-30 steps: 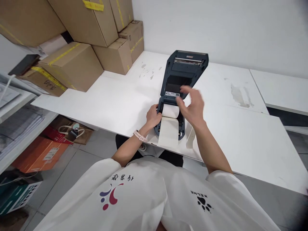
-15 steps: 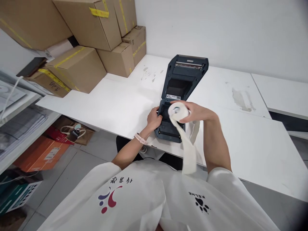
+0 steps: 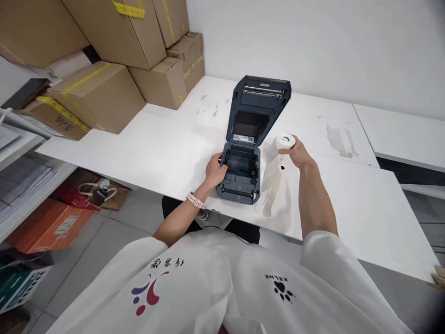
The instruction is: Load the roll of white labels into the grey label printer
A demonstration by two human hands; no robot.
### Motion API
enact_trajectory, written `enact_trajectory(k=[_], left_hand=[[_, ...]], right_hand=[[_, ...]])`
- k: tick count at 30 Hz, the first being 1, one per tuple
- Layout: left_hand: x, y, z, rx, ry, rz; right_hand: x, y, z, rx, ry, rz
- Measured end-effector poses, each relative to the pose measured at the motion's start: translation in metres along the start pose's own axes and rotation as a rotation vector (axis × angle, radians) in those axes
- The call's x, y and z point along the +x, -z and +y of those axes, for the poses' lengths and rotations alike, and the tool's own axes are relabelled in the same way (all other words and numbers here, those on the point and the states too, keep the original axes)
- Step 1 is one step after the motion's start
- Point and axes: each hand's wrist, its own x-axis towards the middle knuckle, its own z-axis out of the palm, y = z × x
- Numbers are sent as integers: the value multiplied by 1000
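Head view: left hand (image 3: 215, 170) grips open printer (image 3: 240, 163), right hand (image 3: 298, 152) grasps paper roll (image 3: 282, 141).

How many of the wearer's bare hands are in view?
2. The left hand grips the left side of the open, dark blue-grey plastic printer; the right hand holds a round white paper roll to the printer's right.
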Motion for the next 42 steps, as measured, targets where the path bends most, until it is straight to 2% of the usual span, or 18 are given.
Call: enact_trajectory(k=[4, 9, 13, 16, 18, 21, 23, 26, 29, 32, 34, 36, 40, 42], left_hand=[[-2, 1, 2, 4, 0, -3], [-2, 1, 3, -1, 14, -2], [-1, 1, 2, -8, 0, -7], [-1, 0, 0, -43, 0, -8], [-1, -1, -1, -61, 11, -9], [1, -3, -4, -51, 0, -5], [2, -4, -6, -39, -15, 3], [4, -5, -10, -38, -19, 9], [5, -6, -12, -53, -5, 10], [5, -7, -13, -61, 15, 14], [4, -7, -13, -68, 12, 15], [4, -7, -14, -105, 3, 9], [3, -8, -14, -269, 29, -42], [3, -8, -13, -338, 52, -60]], right_hand=[[-10, -1, 15, -12, -38, -13], [-68, 27, 21, 8, 12, -5], [-113, 26, 20, -80, -63, -267], [-124, 14, 14, -92, -113, -403], [-125, 9, 2, -5, -40, -453], [-123, 0, -37, 61, 190, -470], [-119, -16, -72, -115, 308, -532], [-107, -62, -111, -619, 473, -562], [-95, -115, -116, -1118, 559, -539], [-92, -146, -100, -1372, 580, -543], [-97, -148, -91, -1355, 604, -519], [-110, -140, -88, -1241, 613, -448], [-155, -119, -85, -944, 568, -325], [-180, -116, -80, -869, 543, -272]])
